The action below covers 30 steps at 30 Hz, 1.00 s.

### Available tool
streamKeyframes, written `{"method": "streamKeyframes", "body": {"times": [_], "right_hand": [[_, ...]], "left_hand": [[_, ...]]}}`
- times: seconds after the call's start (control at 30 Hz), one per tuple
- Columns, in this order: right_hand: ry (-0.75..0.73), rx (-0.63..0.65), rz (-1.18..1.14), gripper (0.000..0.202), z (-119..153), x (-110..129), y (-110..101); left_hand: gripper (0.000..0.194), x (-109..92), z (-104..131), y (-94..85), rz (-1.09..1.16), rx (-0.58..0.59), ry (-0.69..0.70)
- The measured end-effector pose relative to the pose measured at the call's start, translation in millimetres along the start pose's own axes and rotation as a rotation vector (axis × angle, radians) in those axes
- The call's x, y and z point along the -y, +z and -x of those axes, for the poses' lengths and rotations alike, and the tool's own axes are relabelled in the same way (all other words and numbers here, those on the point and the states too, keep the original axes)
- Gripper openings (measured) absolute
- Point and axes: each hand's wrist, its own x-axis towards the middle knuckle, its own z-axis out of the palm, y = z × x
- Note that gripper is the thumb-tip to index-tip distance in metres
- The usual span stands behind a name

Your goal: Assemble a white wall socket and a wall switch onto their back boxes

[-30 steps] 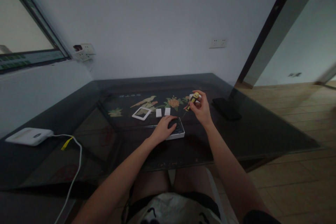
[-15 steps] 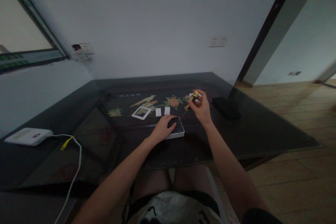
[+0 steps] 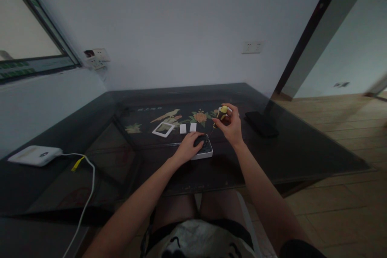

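Observation:
A square white-sided box with a dark, recessed top point(image 3: 204, 154) sits on the table in front of me. My left hand point(image 3: 190, 146) lies over its left side, gripping it with fingers at the far edge and thumb across the top. Up and to the right, my right hand point(image 3: 232, 125) is closed around a screwdriver point(image 3: 223, 112) with a yellow and black handle. Its thin shaft slants down toward the box's far right corner; whether the tip touches is too small to tell. A white piece shows partly behind my right fingers.
Beyond the box lie two small white rectangular pieces point(image 3: 183, 129) and a white square frame point(image 3: 163, 129). A black phone-like slab point(image 3: 261, 124) lies to the right. At the left, a white device point(image 3: 36, 156) trails a white cable point(image 3: 93, 177) over the table's edge.
My right fingers have shifted around the screwdriver handle, which is turned slightly and a bit more upright. My left hand and the box stay in place.

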Motion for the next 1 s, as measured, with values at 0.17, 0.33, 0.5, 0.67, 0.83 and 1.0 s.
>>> {"method": "streamKeyframes", "body": {"times": [0.17, 0.33, 0.5, 0.67, 0.83, 1.0], "right_hand": [[-0.003, 0.016, 0.002, 0.049, -2, -4, -3], [-0.003, 0.119, -0.021, 0.049, -3, 2, -4], [0.0, 0.219, -0.093, 0.056, -5, 14, 1], [-0.01, 0.375, -0.123, 0.047, -20, 18, 2], [0.043, 0.45, -0.205, 0.038, -34, 13, -1], [0.073, 0.421, -0.272, 0.041, -33, 12, -3]], "left_hand": [[0.03, -2, 0, -0.8, -0.006, 0.003, -0.006], [0.032, -2, 1, -0.7, -0.007, 0.005, 0.003], [0.031, 0, 0, 0.8, 0.008, -0.008, -0.003], [0.032, 0, 0, 1.2, 0.0, -0.01, -0.006], [0.032, 0, 0, 0.8, -0.006, -0.014, -0.006], [0.031, -2, 0, -0.3, -0.007, -0.017, -0.002]]}}
